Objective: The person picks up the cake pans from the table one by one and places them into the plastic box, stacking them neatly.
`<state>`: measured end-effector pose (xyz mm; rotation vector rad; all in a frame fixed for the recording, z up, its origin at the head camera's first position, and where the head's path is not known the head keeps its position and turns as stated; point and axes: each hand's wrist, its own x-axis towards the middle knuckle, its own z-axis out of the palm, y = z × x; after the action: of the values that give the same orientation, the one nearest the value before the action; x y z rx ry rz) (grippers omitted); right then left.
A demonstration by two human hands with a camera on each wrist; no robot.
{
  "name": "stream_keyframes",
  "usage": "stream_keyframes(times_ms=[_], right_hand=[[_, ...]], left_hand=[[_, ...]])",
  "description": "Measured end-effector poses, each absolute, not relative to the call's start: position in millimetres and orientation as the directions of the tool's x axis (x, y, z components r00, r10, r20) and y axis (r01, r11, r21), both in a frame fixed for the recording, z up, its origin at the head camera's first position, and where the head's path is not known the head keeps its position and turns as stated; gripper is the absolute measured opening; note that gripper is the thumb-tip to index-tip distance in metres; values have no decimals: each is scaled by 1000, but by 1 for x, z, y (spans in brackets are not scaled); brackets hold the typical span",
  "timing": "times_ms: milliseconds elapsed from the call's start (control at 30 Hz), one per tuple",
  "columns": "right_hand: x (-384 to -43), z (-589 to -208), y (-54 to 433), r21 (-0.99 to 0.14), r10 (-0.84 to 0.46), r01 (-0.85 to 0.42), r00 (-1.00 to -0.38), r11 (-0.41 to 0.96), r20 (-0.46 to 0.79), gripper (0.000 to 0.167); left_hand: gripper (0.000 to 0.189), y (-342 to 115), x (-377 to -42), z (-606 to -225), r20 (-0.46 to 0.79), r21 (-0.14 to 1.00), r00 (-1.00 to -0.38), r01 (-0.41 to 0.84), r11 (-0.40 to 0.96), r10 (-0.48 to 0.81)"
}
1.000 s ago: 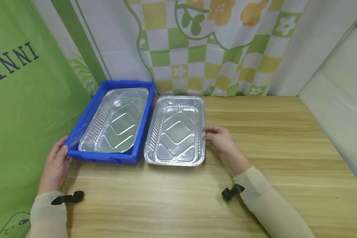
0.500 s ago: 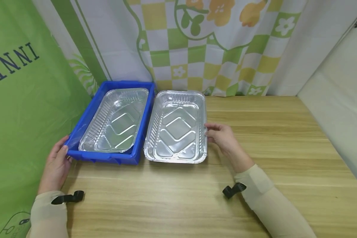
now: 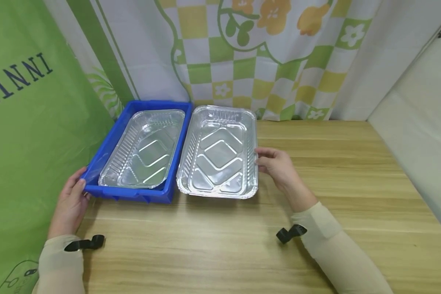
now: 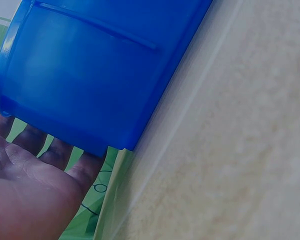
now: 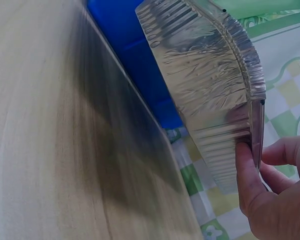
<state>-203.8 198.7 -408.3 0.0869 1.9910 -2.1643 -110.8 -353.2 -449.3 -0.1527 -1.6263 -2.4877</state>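
My left hand [image 3: 70, 206] grips the near left corner of a blue plastic tray [image 3: 134, 192], its thumb on the rim and its fingers against the outer wall. Inside that tray lies a foil baking pan [image 3: 152, 151], shiny and rectangular. With thumb and fingers, my right hand [image 3: 281, 169] pinches the right rim of a second foil pan [image 3: 220, 153]. In the right wrist view this pan [image 5: 205, 85] hangs above the tabletop, a shadow beneath it. Its left edge lies close beside the blue tray's right wall.
The wooden table [image 3: 334, 171] stretches off to the right and in front. A patterned curtain [image 3: 239, 77] hangs along the back edge. At the left, a green cloth [image 3: 33, 134] comes down close by the blue tray.
The right hand has raised the second foil pan, which now sits higher and slightly farther back in the head view. My left hand and the blue tray have stayed in place.
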Motion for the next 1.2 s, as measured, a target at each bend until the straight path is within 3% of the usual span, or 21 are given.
stream_keyframes(times_ms=[567, 1200], right_hand=[[-202, -393, 194, -983, -113, 170, -980, -67, -161, 45], [-203, -381, 166, -980, -157, 131, -982, -148, -108, 44]], left_hand=[[50, -353, -111, -451, 210, 890, -975, 220, -400, -68], [49, -354, -111, -450, 223, 899, -973, 229, -375, -59]])
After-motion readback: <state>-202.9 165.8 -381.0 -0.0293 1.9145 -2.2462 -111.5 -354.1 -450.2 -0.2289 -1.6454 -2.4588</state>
